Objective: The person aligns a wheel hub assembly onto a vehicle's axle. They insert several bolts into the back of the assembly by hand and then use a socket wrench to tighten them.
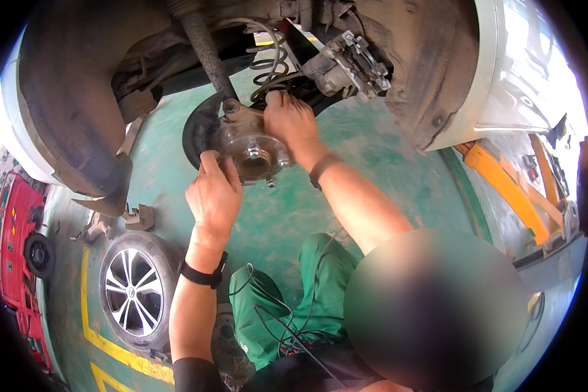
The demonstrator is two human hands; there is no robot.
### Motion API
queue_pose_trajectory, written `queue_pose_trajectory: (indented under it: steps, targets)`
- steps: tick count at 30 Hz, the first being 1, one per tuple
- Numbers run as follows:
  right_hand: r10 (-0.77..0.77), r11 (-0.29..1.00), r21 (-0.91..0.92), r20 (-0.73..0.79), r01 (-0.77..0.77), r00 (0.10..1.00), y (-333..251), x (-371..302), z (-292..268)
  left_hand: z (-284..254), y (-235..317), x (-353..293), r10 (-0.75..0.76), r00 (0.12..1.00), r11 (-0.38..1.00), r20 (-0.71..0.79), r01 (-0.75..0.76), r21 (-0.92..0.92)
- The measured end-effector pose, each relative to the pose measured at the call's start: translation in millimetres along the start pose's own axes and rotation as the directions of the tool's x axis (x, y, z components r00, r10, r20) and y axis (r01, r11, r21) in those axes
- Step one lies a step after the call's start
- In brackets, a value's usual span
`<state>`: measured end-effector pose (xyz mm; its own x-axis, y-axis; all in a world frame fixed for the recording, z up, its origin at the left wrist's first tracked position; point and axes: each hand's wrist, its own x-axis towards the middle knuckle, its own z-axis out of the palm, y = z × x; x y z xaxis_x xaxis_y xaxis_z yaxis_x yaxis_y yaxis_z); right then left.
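A bare wheel hub [253,157] with studs round its flange sits below the raised car's wheel arch, a black dust shield [197,134] curving behind its left side. At the flange's left edge, the bent fingers of my left hand [214,191] are pressed together; whatever they pinch is too small to tell. My right hand [293,124] is closed at the upper right of the hub, beside the coil spring [271,59]; what its fingertips grip is hidden. A brake caliper [353,68] hangs up and to the right, apart from the hub. The shock absorber [206,55] runs down to the hub.
A wheel with its tyre [134,291] lies on the green floor at my left, near yellow lines. Wheel-arch liners [431,85] flank the work. Orange metal equipment [506,189] stands at right, a red vehicle [19,235] far left. A blurred oval hides the lower right.
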<state>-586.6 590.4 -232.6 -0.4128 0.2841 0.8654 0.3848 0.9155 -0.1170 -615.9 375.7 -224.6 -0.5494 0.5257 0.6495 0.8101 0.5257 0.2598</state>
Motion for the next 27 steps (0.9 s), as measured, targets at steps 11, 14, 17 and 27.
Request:
queue_pose_trajectory:
  steps: [11,14,17,27]
  targets:
    - [0.010,1.000,0.010,0.031,-0.011,0.999,1.3,-0.6,0.7,-4.7,-0.2,0.9,0.027,1.000,0.998,0.006,-0.027,-0.063]
    - [0.012,1.000,0.021,0.032,-0.013,0.999,0.5,-0.3,0.7,0.8,2.0,-1.2,0.033,0.999,0.999,-0.009,-0.034,-0.041]
    - [0.016,1.000,0.024,0.012,-0.016,1.000,0.1,-1.1,-1.0,1.5,4.5,-10.4,0.004,0.999,1.000,0.050,-0.002,-0.030]
    - [-0.008,1.000,0.009,-0.021,0.008,1.000,1.9,-2.4,1.6,8.5,2.0,-4.7,0.041,0.999,0.997,-0.032,-0.043,-0.066]
